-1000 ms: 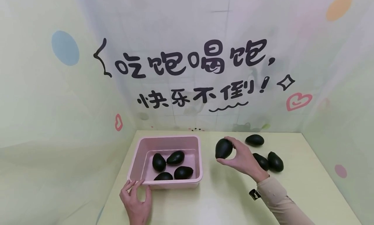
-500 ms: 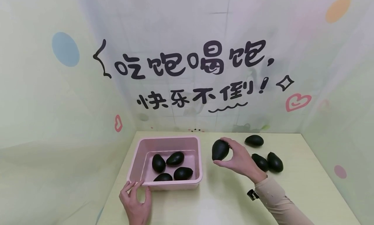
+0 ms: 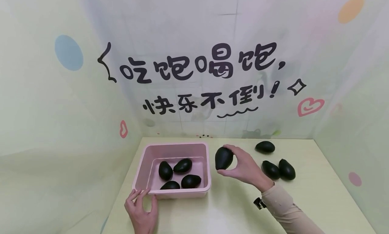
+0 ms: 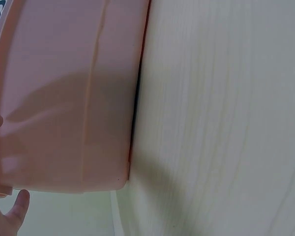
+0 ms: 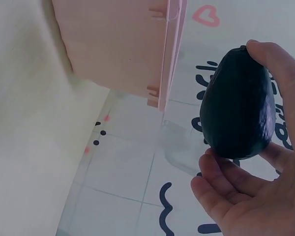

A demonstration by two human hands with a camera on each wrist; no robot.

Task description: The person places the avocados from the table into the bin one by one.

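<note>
A dark avocado [image 3: 223, 158] is held up off the table, just right of the bin, between the thumb and fingers of my right hand [image 3: 247, 169]. The right wrist view shows that avocado [image 5: 236, 105] pinched end to end, with the bin beyond it. My left hand [image 3: 141, 212] holds the front left corner of the pink plastic bin [image 3: 182, 195], fingers at the rim and thumb by the front wall. Inside the bin lie several avocados [image 3: 183, 166], one partly hidden behind the front rim. In the left wrist view the bin's outer wall [image 4: 54, 98] fills the left side.
Right of the bin, three more avocados are on the pale wooden table [image 3: 225, 213]: one avocado [image 3: 265, 147] near the back edge, and an avocado [image 3: 270, 170] beside another avocado [image 3: 287, 169]. A printed cloth wall [image 3: 194, 31] encloses the back and sides.
My right hand has carried the avocado left, nearer to the bin's right side. My left hand and the bin have stayed in place.
</note>
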